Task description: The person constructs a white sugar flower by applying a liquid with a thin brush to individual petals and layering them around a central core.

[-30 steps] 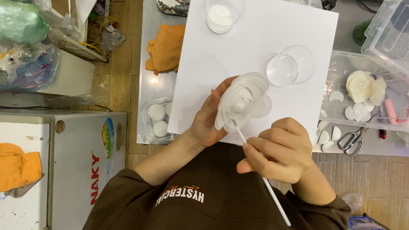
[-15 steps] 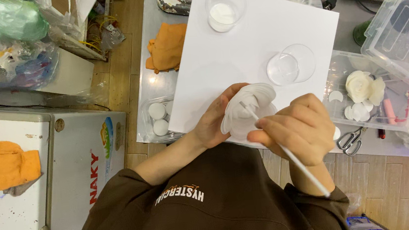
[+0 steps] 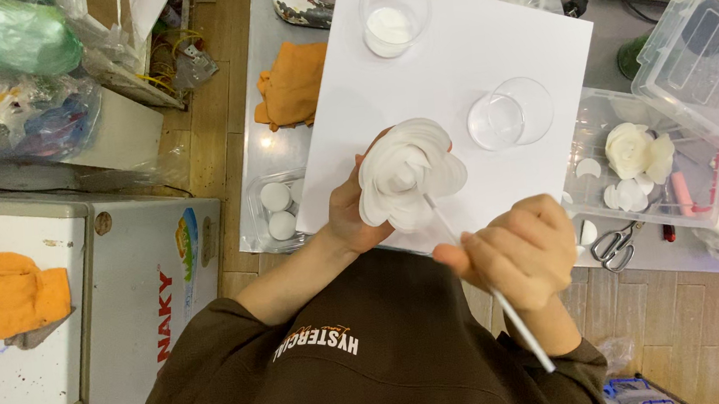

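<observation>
White flower (image 3: 410, 173) of layered petals, rose-like, held up over the near edge of a white sheet (image 3: 468, 51). Left hand (image 3: 352, 211) cups it from the left and beneath, fingers wrapped round the outer petals. A thin white stick (image 3: 481, 274) runs from the flower's centre down and to the right; right hand (image 3: 518, 253) is closed around its middle, the lower end jutting out past the wrist over the brown sleeve.

On the sheet: a clear cup with white liquid (image 3: 393, 16) at the far edge, an empty clear dish (image 3: 509, 115) to the right, near the flower but apart from it.

Right of the sheet, a clear plastic tray (image 3: 586, 132) with a second white flower (image 3: 634, 149) and loose petals; scissors (image 3: 614, 246) lie just below it. Left of the sheet, an orange cloth (image 3: 291, 85) and a small clear pack of white balls (image 3: 278, 212).
</observation>
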